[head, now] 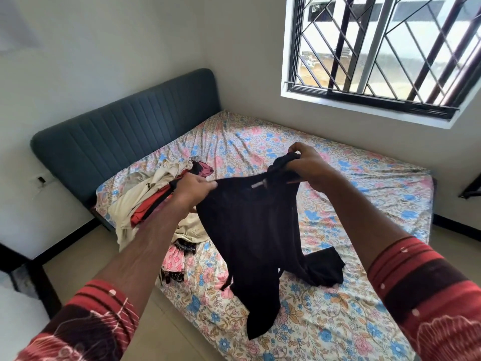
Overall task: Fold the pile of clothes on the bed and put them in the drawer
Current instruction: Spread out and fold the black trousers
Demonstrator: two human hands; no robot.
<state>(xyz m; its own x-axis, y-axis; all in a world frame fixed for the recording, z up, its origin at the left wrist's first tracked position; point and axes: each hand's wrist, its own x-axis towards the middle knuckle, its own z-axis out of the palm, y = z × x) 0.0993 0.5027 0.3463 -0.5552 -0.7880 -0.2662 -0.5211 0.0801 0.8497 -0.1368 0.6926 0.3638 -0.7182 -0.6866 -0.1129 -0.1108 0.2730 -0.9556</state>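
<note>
Up in the air over the near edge of the bed (pixel 364 162), a black top (pixel 250 230), held out by its upper edge, neckline and pale label facing the camera. Left hand (pixel 194 190) pinching one shoulder, fingers curled tight onto the cloth. Right hand (pixel 305 162) gripping the other shoulder, where the cloth is bunched into a wad under the fingers, thumb side hidden. Body of the top hanging straight down in one limp sheet, lower end trailing onto the flowered sheet, one dark sleeve or tail lying flat on the bed toward the right.

Soft, thin, light by the look of it; no stiffness at all, so likely to sag and twist wherever unsupported. Best held at the two shoulder seams, evenly, to keep it square; right-side wad probably wants shaking out before any fold. Not slippery by appearance, nothing fragile.

Rest of the pile of clothes (pixel 151 196) heaped near the left edge of the bed, below the dark headboard (pixel 125 131): cream, red and pink pieces tangled together, some spilling over the near left corner. No drawer in sight. Folding judged barely begun, with this top not yet laid flat
</note>
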